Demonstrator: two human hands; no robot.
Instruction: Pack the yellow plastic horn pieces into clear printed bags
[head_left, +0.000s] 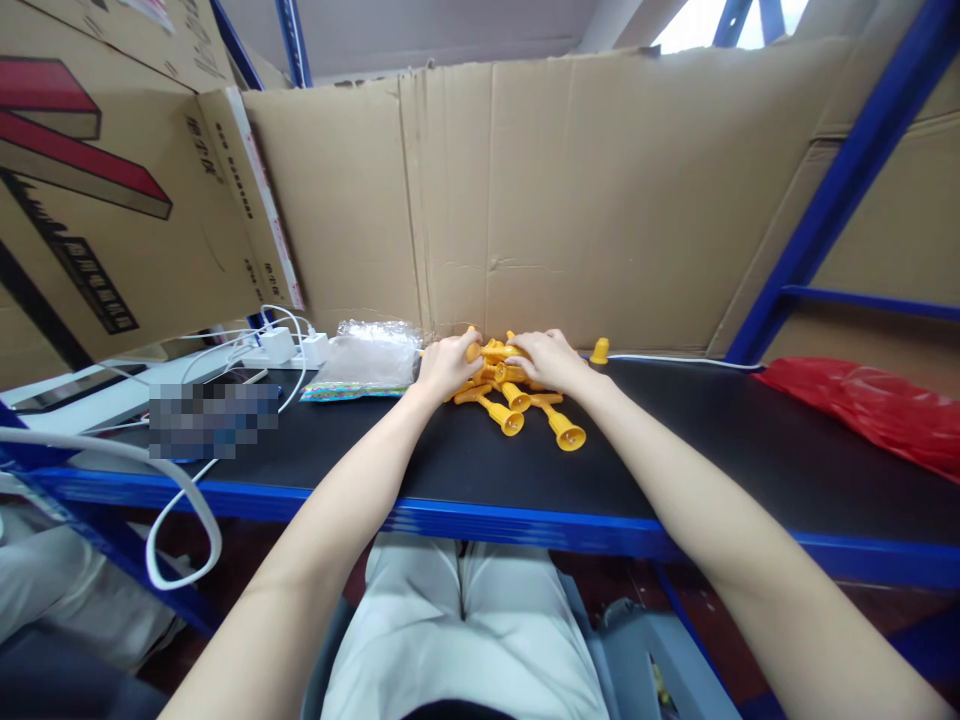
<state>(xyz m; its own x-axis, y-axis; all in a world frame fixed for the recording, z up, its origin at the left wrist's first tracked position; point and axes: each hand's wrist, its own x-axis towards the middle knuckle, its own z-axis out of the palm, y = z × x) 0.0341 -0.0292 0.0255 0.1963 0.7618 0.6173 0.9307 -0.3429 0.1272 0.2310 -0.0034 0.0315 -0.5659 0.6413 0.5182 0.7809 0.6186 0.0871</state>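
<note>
A pile of yellow plastic pieces (pixel 501 372) lies on the black shelf top, between my two hands. Several have a narrow stem and a flared, bell-shaped end; one such piece (pixel 568 432) points toward me at the front. On the pile's left side, my left hand (pixel 448 366) has its fingers curled around a yellow piece. My right hand (pixel 553 360) reaches over the right side, thumb and fingers closed about another yellow piece. Hands and neighbouring pieces partly hide what is held. A small yellow cup-shaped piece (pixel 600 351) stands apart, just right of my right hand.
Left of the pile lies a clear plastic bag (pixel 367 362) with a colourful edge. White chargers (pixel 279 345) and cables crowd the far left. Red plastic (pixel 862 405) lies at right. A cardboard wall (pixel 600 200) closes the back; a blue rail (pixel 517 527) edges the front.
</note>
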